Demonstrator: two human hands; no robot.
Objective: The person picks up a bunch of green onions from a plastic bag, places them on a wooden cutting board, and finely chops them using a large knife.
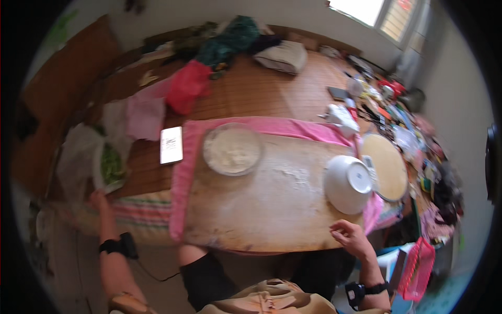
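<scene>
My left hand (98, 199) reaches out at the far left, by the lower edge of a white plastic bag (78, 152) with green vegetables (111, 165) in it. Its fingers are small and blurred, so I cannot tell whether they grip the bag. Over the right front edge of a wooden board (251, 220) is my right hand (349, 236), loosely curled with fingers apart and nothing seen in it. Just beyond it a white bowl (342, 191) lies tipped, its base toward me. A clear bowl of flour (232, 152) stands at the board's back left, and loose flour (295, 175) dusts the wood.
Pink cloth (180, 209) lies under the board. A phone (171, 145) with a lit screen is left of it. A round wooden disc (386, 167) lies at right, beside a heap of clutter (418, 136). A pink basket (417, 269) stands low right; a red bag (188, 86) lies behind.
</scene>
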